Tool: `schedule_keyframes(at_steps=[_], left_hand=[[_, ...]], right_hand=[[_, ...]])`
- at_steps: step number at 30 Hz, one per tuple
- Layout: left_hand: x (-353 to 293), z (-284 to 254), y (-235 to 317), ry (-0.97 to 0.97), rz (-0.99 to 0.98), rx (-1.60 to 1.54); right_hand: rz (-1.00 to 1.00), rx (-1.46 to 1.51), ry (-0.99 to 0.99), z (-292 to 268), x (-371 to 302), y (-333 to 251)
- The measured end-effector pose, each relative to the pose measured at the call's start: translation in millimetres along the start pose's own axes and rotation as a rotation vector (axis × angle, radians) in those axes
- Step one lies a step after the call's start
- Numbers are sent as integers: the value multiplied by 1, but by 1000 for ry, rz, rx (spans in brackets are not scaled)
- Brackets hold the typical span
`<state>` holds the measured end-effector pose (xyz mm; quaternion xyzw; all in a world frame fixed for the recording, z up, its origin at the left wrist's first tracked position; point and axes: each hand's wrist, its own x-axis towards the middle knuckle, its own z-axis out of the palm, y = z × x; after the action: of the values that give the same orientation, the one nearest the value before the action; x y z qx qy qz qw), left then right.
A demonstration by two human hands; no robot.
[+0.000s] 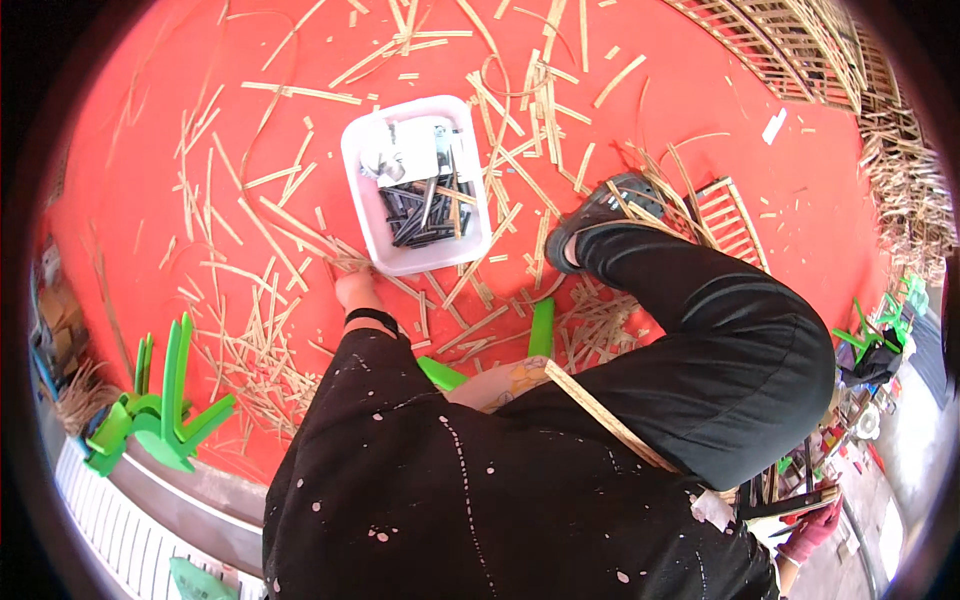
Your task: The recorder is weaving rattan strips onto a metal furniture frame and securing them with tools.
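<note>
Left hand (357,288): anything gripped?

Can't be told; it's placed at pale strips (297,222) beside the white basin (430,263).

Done/left?

One dark-and-tan piece (792,504) seems held by the gloved right hand (812,535); loads are left scattered.

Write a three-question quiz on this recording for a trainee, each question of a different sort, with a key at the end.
1. What covers the right hand?
2. Which is beside the white bin: A) right hand, B) left hand, C) neither?
3. True or false: the red floor has nothing lying on it.

Key:
1. A pink glove.
2. B.
3. False: pale strips lie scattered over it.
</note>
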<state>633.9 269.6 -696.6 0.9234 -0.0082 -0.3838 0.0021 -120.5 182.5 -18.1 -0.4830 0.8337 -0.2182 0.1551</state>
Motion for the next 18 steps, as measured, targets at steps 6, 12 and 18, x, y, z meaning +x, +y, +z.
schedule_keyframes(at_steps=[6, 12, 18], left_hand=[[-8, -3, 11, -41, -100, -489], [-46, -33, -14, 52, 391, 301], [-71, -97, -44, -411, 198, -311]], right_hand=[[-11, -90, -73, 12, -4, -23], [23, -138, -129, 20, -1, -41], [32, 14, 39, 3, -6, -23]])
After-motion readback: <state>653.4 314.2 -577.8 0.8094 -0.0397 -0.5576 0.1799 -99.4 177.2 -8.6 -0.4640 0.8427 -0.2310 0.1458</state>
